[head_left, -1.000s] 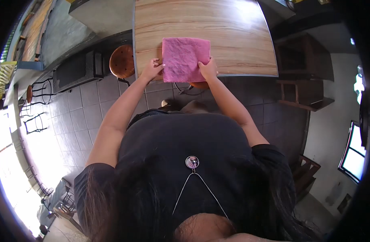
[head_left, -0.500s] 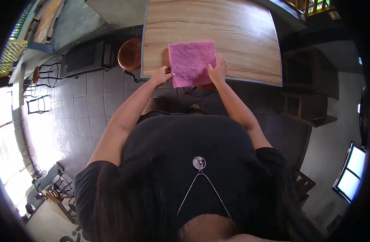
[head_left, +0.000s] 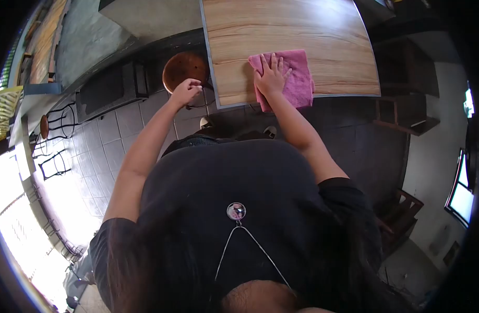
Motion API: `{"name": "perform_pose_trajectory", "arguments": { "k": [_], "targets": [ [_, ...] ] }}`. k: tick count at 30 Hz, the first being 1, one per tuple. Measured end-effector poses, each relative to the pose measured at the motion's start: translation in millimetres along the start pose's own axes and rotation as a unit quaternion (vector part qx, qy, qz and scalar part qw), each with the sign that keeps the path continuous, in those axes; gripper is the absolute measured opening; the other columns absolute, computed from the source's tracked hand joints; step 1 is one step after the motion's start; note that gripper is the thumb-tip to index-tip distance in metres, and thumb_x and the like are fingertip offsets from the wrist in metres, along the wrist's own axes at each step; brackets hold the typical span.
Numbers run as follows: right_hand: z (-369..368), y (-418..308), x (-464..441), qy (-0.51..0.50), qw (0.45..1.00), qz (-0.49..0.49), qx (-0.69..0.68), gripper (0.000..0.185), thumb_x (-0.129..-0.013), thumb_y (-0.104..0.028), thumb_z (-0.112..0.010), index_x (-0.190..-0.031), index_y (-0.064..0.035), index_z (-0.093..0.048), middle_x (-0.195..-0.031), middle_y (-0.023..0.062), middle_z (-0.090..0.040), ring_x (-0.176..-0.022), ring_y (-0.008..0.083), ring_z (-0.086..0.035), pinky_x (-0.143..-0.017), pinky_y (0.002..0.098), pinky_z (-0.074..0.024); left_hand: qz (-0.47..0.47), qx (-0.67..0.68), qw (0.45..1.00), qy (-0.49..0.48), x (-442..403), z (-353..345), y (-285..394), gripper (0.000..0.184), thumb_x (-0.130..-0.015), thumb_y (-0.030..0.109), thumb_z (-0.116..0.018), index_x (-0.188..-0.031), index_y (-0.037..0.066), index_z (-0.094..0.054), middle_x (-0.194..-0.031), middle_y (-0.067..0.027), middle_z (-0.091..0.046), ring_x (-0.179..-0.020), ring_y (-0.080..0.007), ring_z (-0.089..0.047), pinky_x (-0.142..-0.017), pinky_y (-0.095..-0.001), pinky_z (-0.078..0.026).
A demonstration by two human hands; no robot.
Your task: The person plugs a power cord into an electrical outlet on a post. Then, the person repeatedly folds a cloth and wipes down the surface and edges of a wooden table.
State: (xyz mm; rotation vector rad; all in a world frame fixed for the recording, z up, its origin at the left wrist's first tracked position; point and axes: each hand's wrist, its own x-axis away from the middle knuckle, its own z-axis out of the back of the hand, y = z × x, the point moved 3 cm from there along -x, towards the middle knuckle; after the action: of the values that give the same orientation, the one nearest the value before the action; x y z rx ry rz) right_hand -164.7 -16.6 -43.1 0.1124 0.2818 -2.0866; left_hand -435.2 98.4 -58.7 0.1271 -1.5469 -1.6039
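1. Head view, 1 o'clock from the middle: a pink folded towel [head_left: 300, 78] lies on the wood-grain table [head_left: 312, 26], its near edge hanging past the table's near edge.
2. Head view, right hand [head_left: 272, 78]: palm down on the towel, fingers spread, pinching nothing.
3. Head view, 11 o'clock: the left hand [head_left: 186, 93] is beside the round-seated wooden stool [head_left: 178, 69]; contact is unclear. Its fingers are bent, nothing visible in them; whether they press together I cannot tell.
4. Head view, handling: the towel should be light, limp, grippy and hard to damage; a flat palm suits it, or a pinch at the folded 3 o'clock edge, catching all layers.
5. Head view, writing: no brand or label is readable; the round pendant's [head_left: 236, 211] picture is too small.
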Motion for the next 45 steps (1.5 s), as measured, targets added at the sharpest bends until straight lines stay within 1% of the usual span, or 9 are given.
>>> {"name": "perform_pose_trajectory", "arguments": {
  "k": [7, 8, 13, 20, 23, 29, 32, 36, 45],
  "targets": [
    [25.2, -95.4, 73.8, -0.079, 0.962, 0.226, -0.129, 0.043, -0.075, -0.033, -0.059, -0.116, -0.0212, -0.056, -0.136, 0.0038, -0.037, -0.129, 0.0285, -0.028, -0.103, 0.0562, -0.0137, -0.02, -0.075, 0.996, 0.032, -31.5, 28.6, -12.8, 0.046, -0.079, 0.025, -0.06, -0.116, 0.001, -0.047, -0.1, -0.0119, -0.06, -0.096, -0.0213, -0.057, -0.086, -0.0293, -0.043],
    [30.9, -100.6, 80.0, -0.096, 0.935, 0.294, -0.174, 0.041, -0.074, -0.03, -0.061, -0.113, -0.02, -0.057, -0.135, 0.0045, -0.039, -0.128, 0.0279, -0.03, -0.104, 0.0543, -0.0148, -0.145, -0.185, 0.967, 0.094, -40.4, 21.7, -5.8, 0.053, -0.077, 0.027, -0.061, -0.12, 0.002, -0.043, -0.11, -0.0148, -0.054, -0.104, -0.0254, -0.051, -0.091, -0.0326, -0.039],
    [35.3, 5.9, 69.6, -0.021, 0.983, 0.142, -0.115, 0.042, -0.07, -0.024, -0.062, -0.111, -0.0197, -0.059, -0.128, 0.0055, -0.048, -0.125, 0.0249, -0.037, -0.103, 0.0476, -0.0226, -0.328, -0.453, 0.828, -0.046, -38.7, -35.8, 57.4, 0.08, -0.073, 0.037, -0.064, -0.138, 0.012, -0.023, -0.142, -0.0205, -0.02, -0.131, -0.0383, -0.017, -0.105, -0.0477, -0.018],
    [10.6, 3.6, 70.5, -0.006, 0.975, 0.092, -0.203, 0.042, -0.071, -0.034, -0.064, -0.112, -0.0248, -0.058, -0.124, 0.001, -0.051, -0.122, 0.0246, -0.04, -0.101, 0.0562, -0.0207, -0.233, -0.518, 0.816, -0.105, -43.3, -47.3, 53.6, 0.09, -0.069, 0.044, -0.067, -0.141, 0.021, -0.018, -0.148, -0.0094, -0.004, -0.135, -0.0342, -0.004, -0.103, -0.0566, -0.015],
    [13.7, -69.9, 90.8, -0.036, 0.955, 0.265, -0.131, 0.054, -0.069, -0.035, -0.065, -0.119, -0.0234, -0.052, -0.126, -0.0004, -0.049, -0.123, 0.0215, -0.039, -0.106, 0.0513, -0.0171, -0.205, -0.554, 0.802, -0.087, -43.3, -46.7, 55.5, 0.089, -0.067, 0.04, -0.069, -0.14, 0.024, -0.02, -0.148, -0.0067, -0.008, -0.135, -0.0316, -0.01, -0.103, -0.0558, -0.02],
    [20.7, -37.7, 82.7, -0.147, 0.909, 0.283, -0.268, 0.076, -0.064, -0.047, -0.065, -0.132, -0.0357, -0.033, -0.139, 0.0053, -0.032, -0.132, 0.0216, -0.023, -0.104, 0.0581, -0.0063, -0.222, -0.565, 0.794, -0.027, -52.3, -43.8, 72.6, 0.067, -0.067, 0.041, -0.068, -0.127, 0.027, -0.043, -0.137, -0.0041, -0.034, -0.121, -0.0271, -0.038, -0.091, -0.049, -0.035],
    [50.4, -18.6, 72.1, -0.167, 0.948, 0.268, -0.042, 0.075, -0.061, -0.038, -0.068, -0.13, -0.0372, -0.037, -0.141, 0.0037, -0.028, -0.132, 0.0254, -0.023, -0.104, 0.0581, -0.0109, -0.134, -0.431, 0.892, 0.011, -66.3, -58.6, 76.2, 0.052, -0.073, 0.049, -0.06, -0.11, 0.012, -0.056, -0.113, -0.0111, -0.054, -0.105, -0.0289, -0.052, -0.088, -0.0447, -0.039],
    [44.7, 31.5, 59.9, -0.137, 0.905, 0.39, -0.099, 0.064, -0.07, -0.015, -0.06, -0.128, -0.0353, -0.041, -0.14, -0.0012, -0.03, -0.131, 0.0234, -0.025, -0.103, 0.0552, -0.022, -0.147, -0.219, 0.965, 0.011, -67.1, -115.8, 86.3, 0.042, -0.073, 0.033, -0.066, -0.098, 0.001, -0.057, -0.093, -0.0168, -0.058, -0.089, -0.0266, -0.057, -0.078, -0.0364, -0.046],
    [69.4, 194.4, 29.7, -0.209, 0.899, 0.381, -0.054, 0.062, -0.073, -0.012, -0.055, -0.131, -0.03, -0.039, -0.143, 0.0012, -0.026, -0.132, 0.0233, -0.023, -0.106, 0.0476, -0.0192, -0.223, -0.254, 0.935, 0.108, -89.2, -240.4, 145.0, 0.041, -0.07, 0.026, -0.069, -0.098, 0.001, -0.052, -0.099, -0.0168, -0.052, -0.083, -0.0261, -0.054, -0.078, -0.0348, -0.045]
  ]
}}
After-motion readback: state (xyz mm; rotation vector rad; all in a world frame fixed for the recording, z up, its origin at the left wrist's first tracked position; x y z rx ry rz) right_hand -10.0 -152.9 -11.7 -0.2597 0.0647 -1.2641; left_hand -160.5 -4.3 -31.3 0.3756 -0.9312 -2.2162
